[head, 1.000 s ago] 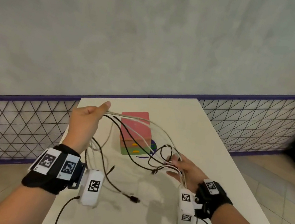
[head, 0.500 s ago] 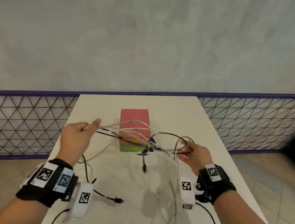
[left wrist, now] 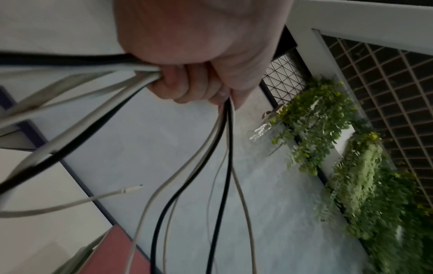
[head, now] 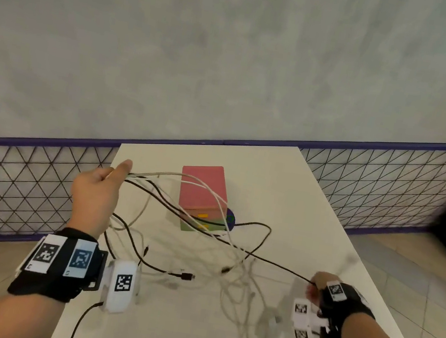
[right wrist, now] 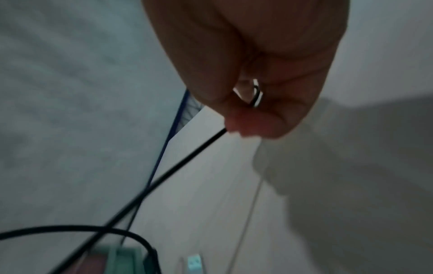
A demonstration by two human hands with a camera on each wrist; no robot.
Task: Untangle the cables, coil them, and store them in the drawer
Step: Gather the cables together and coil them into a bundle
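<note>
With the cable bundle [head: 154,184] gripped in the left hand [head: 95,194], the black cable [head: 274,261] pinched by the right hand [head: 315,286] is best drawn out slowly.

You have no readable words, brands or numbers anywhere in these views. The only signs are black-and-white square coded markers on your left wristband [head: 59,255], on the white camera housing [head: 122,285] beside it, and on your right wristband [head: 336,289]; they carry patterns, not text.

Black and white cables [head: 206,225], pink-topped drawer box [head: 202,187], white table [head: 287,185]
</note>
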